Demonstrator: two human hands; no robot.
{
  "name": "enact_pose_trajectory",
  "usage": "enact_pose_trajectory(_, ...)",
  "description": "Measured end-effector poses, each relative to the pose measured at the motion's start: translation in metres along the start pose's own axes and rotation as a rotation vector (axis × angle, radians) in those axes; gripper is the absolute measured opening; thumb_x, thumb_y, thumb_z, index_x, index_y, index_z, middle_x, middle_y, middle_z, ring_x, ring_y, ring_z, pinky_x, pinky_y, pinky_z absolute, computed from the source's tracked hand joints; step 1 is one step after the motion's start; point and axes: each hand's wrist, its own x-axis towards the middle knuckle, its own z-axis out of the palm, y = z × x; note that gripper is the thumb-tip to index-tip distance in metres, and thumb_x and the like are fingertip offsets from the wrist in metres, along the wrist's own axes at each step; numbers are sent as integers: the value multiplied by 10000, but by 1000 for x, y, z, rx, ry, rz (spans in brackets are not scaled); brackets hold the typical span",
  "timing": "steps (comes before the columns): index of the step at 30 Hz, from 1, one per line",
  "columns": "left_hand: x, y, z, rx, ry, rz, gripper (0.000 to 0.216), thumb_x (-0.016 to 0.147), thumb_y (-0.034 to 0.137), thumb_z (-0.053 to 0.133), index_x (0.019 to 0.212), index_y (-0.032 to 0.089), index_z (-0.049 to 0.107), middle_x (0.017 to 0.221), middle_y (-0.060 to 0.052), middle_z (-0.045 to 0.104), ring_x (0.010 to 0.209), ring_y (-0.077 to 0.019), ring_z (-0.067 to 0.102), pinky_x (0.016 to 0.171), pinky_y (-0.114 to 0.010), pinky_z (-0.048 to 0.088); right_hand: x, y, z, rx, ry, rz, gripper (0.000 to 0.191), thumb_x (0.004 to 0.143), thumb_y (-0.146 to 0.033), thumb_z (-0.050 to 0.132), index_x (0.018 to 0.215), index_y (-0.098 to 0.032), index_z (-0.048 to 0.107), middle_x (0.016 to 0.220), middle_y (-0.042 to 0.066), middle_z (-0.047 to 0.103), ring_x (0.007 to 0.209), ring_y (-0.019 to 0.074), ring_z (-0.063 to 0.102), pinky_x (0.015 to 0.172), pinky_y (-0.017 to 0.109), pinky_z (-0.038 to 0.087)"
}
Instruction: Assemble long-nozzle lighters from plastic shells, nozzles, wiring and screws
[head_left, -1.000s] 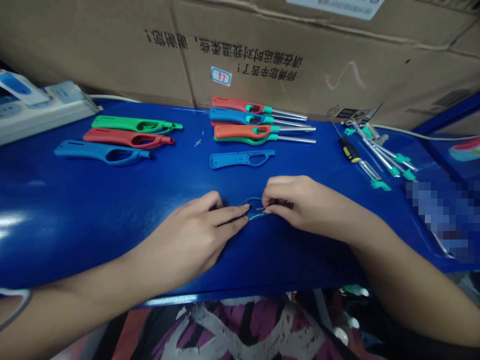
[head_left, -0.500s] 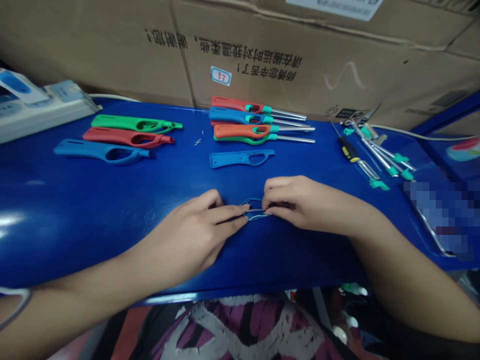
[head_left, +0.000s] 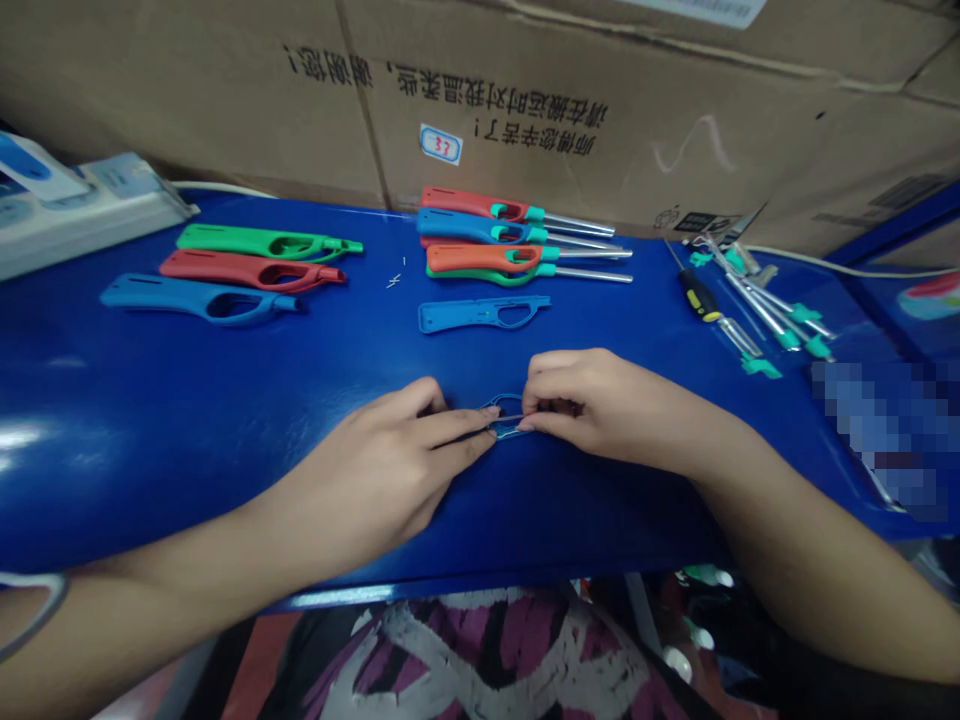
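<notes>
A blue lighter shell half (head_left: pixel 512 434) lies low over the table between my two hands, most of it hidden under the fingers. My left hand (head_left: pixel 390 450) is closed on it from the left, fingertips pressing near its trigger loop. At the other side my right hand (head_left: pixel 611 405) pinches the end of a thin, pale wire-like strip (head_left: pixel 510 418) running across the shell toward the left fingertips. Another blue shell half (head_left: pixel 457 316) lies inner side up just beyond the hands.
Assembled lighters (head_left: pixel 480 260) with metal tubes lie behind. Green (head_left: pixel 232 241), red (head_left: pixel 225 267) and blue (head_left: pixel 165 294) handles sit left, near tiny pins (head_left: pixel 394 281) and a power strip (head_left: pixel 90 220). At right are a screwdriver (head_left: pixel 701 300) and metal tubes (head_left: pixel 761 305). A cardboard box (head_left: pixel 225 110) stands behind.
My right fingertips have shifted slightly left along the strip, which now tilts up a little toward them. The left hand keeps its hold on the shell half. The view has moved slightly.
</notes>
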Motion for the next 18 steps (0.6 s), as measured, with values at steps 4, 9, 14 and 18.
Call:
enact_pose_trajectory(4, 1, 0, 0, 13, 32, 28, 415, 946, 99, 510, 1335, 157, 643, 1421, -53, 619, 977, -246, 591, 807, -404, 543, 0, -3, -1, -63, -31, 2, 117, 950, -195, 626, 844, -157, 656, 879, 26, 600, 770, 137, 558, 668, 262, 385)
enact_pose_trajectory(9, 1, -1, 2, -18, 101, 40, 369, 968, 124, 512, 1305, 141, 659, 1373, -54, 656, 988, -250, 589, 784, -387, 546, -3, -1, -6, 12, -40, -55, 128, 950, -118, 574, 868, -167, 661, 910, 33, 618, 818, 145, 574, 730, 269, 426)
enact_pose_trajectory(14, 1, -2, 1, -40, 94, 44, 361, 971, 145, 523, 1302, 150, 668, 1384, -35, 650, 966, -251, 574, 782, -387, 554, -4, 1, -9, 102, -51, -72, 159, 889, -30, 604, 903, -165, 685, 912, 21, 625, 822, 133, 579, 728, 255, 441)
enact_pose_trajectory(18, 2, -2, 0, -49, 106, 42, 351, 976, 141, 506, 1276, 157, 686, 1351, -39, 672, 938, -232, 577, 789, -372, 564, -4, 4, -10, 118, -47, -78, 112, 899, -72, 632, 929, -154, 702, 904, 19, 620, 789, 123, 567, 704, 246, 443)
